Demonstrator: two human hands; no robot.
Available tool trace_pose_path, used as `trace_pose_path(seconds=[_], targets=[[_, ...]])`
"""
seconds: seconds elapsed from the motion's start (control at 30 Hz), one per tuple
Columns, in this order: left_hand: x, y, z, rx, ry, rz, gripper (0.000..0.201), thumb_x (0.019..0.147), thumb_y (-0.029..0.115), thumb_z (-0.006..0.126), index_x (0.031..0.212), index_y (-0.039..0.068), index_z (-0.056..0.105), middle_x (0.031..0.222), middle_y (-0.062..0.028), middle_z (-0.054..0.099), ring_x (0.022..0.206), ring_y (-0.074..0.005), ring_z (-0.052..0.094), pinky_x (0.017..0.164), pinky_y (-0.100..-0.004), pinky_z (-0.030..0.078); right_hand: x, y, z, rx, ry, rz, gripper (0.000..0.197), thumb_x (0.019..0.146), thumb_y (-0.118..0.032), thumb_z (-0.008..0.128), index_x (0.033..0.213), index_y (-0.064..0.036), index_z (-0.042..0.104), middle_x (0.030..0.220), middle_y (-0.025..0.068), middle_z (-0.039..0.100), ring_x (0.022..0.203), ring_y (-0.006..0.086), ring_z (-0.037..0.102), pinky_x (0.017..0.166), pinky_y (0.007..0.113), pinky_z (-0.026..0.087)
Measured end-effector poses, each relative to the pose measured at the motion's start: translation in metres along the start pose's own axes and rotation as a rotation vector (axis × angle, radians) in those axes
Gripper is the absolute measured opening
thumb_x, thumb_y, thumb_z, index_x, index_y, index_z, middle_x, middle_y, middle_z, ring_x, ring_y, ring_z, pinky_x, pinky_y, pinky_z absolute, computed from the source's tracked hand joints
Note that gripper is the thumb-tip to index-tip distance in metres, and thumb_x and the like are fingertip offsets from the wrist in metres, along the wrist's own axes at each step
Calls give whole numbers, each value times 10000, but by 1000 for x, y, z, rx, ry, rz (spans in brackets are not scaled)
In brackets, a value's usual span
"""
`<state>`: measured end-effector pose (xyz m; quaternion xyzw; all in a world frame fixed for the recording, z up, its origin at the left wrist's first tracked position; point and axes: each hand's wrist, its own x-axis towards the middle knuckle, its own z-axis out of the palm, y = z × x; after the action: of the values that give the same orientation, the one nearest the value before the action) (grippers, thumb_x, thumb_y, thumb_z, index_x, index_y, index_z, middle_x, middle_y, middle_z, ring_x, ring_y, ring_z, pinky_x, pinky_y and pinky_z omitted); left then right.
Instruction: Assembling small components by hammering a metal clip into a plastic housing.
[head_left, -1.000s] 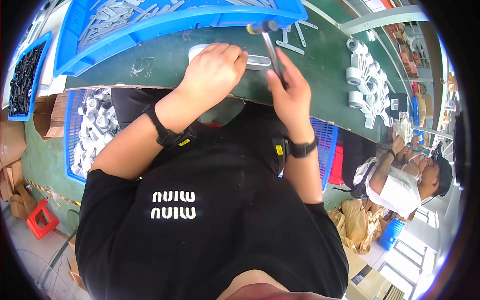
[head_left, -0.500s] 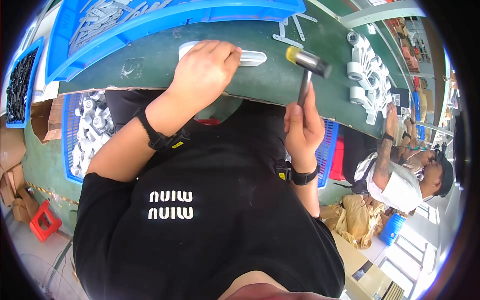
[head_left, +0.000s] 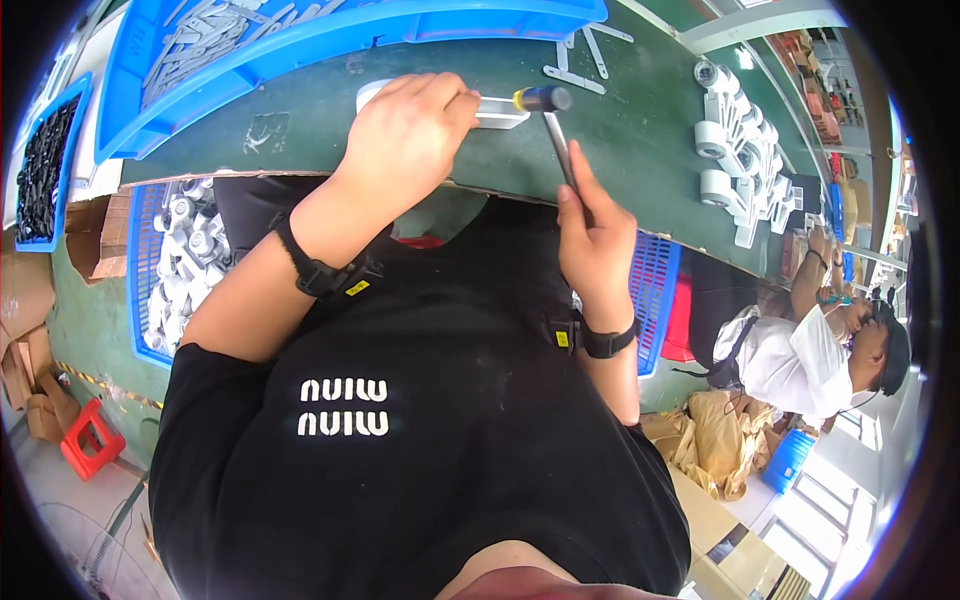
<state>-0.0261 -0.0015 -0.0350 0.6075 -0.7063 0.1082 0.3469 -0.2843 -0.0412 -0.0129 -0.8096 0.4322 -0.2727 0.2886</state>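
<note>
A long white plastic part (head_left: pixel 502 121) lies on the green table. My left hand (head_left: pixel 410 125) is closed over its middle, fingers wrapped round it and pressing it down. The hand hides much of the part. In my right hand (head_left: pixel 598 240) is a mallet (head_left: pixel 556 135), gripped by its thin metal handle. The mallet's head has a yellow face and a dark opposite face. Its yellow face is at the right end of the white part; whether they touch I cannot tell.
A large blue bin (head_left: pixel 240 72) of flat grey strips stands at the table's back, with a few loose strips (head_left: pixel 575 78) beside it. White wheeled parts (head_left: pixel 738 150) lie in rows at the right. A blue crate (head_left: pixel 142 290) of white parts sits below left. Another person (head_left: pixel 800 350) works at right.
My right hand has swung the mallet left, bringing its head from apart to the white part's right end. My left hand stays on the part. The other person's arm has shifted.
</note>
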Motion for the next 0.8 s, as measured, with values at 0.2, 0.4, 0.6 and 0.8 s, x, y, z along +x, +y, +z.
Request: trace_pose_path(seconds=[0.2,0.4,0.6,0.8], targets=[[19,-1,-20,67,-303,46,243,841,32,736,1083,29,715,1092,-119,731,1058,-327,718,951,-444,579,-13,11,1,464,104,91,523,1106,-68,638,1622,-64,554,819,-47,621,713,43,546,661,218,467],[20,-20,-31,-76,-148,368,255,859,3,701,1098,66,763,1313,-134,709,1226,-347,678,1108,-501,522,-23,19,3,500,93,161,526,1106,-83,650,1621,-52,550,828,-42,623,708,48,546,667,222,475],[-4,-7,-30,-283,-138,-147,205,926,25,742,1130,37,763,1301,-151,727,1184,-395,693,988,-452,575,-20,27,12,538,22,201,512,1099,-65,647,1607,-64,575,826,-44,627,703,57,554,680,226,485],[-24,-15,-10,-221,19,-108,181,947,82,791,1113,15,758,1138,-149,775,1037,-375,744,879,-449,612,-1,-2,-3,326,4,27,541,1052,8,671,1584,-56,601,828,-13,671,726,71,597,709,244,519]])
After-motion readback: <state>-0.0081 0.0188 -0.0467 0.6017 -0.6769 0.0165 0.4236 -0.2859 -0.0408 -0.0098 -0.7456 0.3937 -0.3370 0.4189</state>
